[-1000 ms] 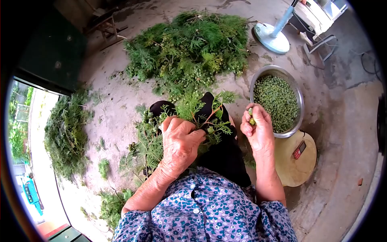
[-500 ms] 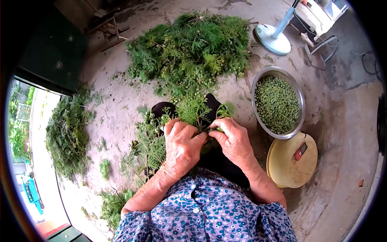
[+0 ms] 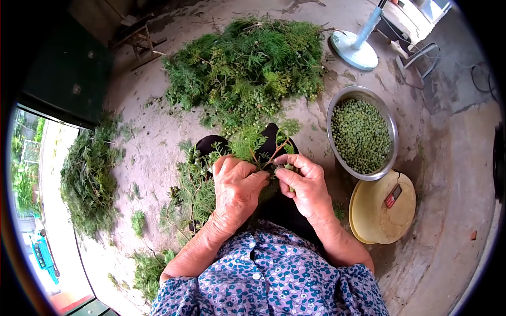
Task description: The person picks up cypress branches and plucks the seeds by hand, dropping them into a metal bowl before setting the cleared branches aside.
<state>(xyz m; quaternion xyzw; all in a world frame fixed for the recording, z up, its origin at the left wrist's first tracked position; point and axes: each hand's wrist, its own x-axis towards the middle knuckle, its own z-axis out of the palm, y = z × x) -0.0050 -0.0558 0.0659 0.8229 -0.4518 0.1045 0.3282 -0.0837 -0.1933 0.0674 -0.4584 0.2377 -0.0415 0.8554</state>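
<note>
My left hand (image 3: 235,185) is closed on a green leafy sprig (image 3: 247,143) with a brown stem, held over my dark-clad knees. Close beside it, my right hand (image 3: 304,185) has its fingers curled round small green berries (image 3: 290,169), partly hidden by the fingers. Its fingertips are near the base of the sprig's stem. More leafy branches (image 3: 197,195) with berries lie by my left forearm. To the right of my right hand stands a metal bowl (image 3: 330,131) holding many small green berries.
A large heap of green branches (image 3: 247,63) lies ahead on the floor, a smaller heap (image 3: 89,179) at the left. A yellowish round lid (image 3: 379,218) with a red phone (image 3: 393,196) sits below the bowl. A blue-white stand base (image 3: 354,50) is at upper right.
My right hand has turned, its fingers now curled more and showing green berries. A brown forked stem now shows between my hands, and the sprig's leaves have shifted.
</note>
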